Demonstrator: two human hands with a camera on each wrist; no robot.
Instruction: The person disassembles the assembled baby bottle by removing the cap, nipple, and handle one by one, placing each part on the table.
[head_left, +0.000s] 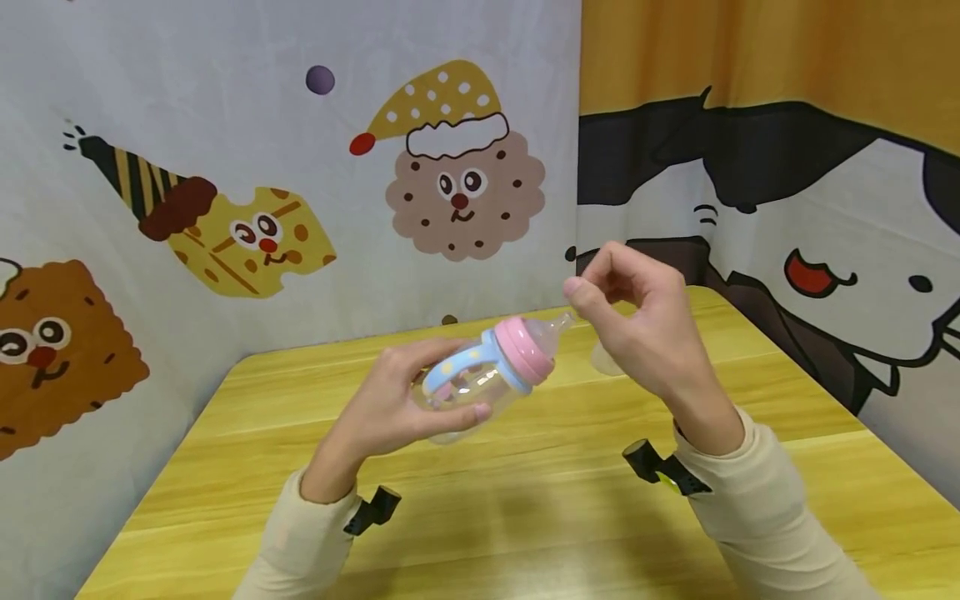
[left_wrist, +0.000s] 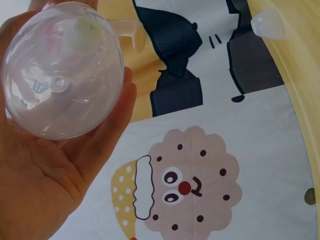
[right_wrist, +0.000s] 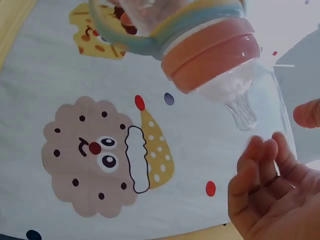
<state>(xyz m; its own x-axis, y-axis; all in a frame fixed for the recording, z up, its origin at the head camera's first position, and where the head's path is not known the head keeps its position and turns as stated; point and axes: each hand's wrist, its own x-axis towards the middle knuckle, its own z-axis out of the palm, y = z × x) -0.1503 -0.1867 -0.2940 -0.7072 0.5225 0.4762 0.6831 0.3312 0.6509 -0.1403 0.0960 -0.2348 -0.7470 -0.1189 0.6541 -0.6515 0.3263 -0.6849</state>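
A clear baby bottle (head_left: pixel 480 379) with a pink collar (head_left: pixel 525 350), pale blue handles and a soft teat (head_left: pixel 553 329) is held tilted above the table, teat end up to the right. My left hand (head_left: pixel 397 396) grips its body, thumb on the near side. The left wrist view looks onto the bottle's round base (left_wrist: pixel 60 95). Just beyond the teat is my right hand (head_left: pixel 641 321), fingers loosely bent. In the right wrist view, its thumb and fingertips stand apart with nothing between them, close to the teat's tip but not visibly touching it.
A small translucent cap (head_left: pixel 603 360) stands on the wood-patterned table (head_left: pixel 480 517), partly hidden behind my right hand. Printed cartoon curtains (head_left: pixel 300 150) hang along the table's back and right side. Dark camera mounts sit on both wrists.
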